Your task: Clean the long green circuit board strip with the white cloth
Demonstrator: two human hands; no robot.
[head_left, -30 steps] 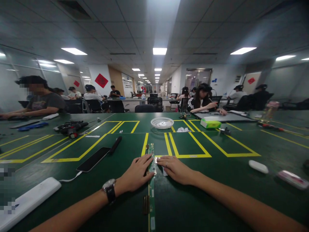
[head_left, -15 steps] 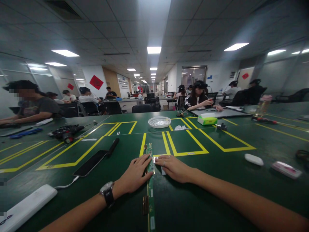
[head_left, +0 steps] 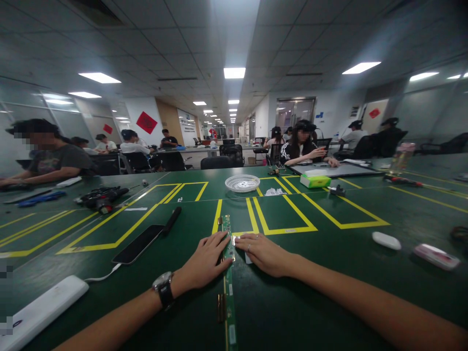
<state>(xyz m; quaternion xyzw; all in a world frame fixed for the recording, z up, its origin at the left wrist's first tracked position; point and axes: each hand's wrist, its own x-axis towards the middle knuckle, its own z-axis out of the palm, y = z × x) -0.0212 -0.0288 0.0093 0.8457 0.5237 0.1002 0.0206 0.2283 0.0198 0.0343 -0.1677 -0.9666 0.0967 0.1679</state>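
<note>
Left arm [head_left: 117, 317] enters from eight o'clock; left hand [head_left: 203, 261] palm down, thumb apart, fingers extended toward two. Right arm [head_left: 365, 297] enters from four; right hand [head_left: 266, 254] palm down, fingers toward ten.

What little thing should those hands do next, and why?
I would have the right hand press lightly on the silvery piece, keeping the left hand on the green board. The right fingertips are at that piece by the board's edge, and the left hand seems placed to steady it.
</note>
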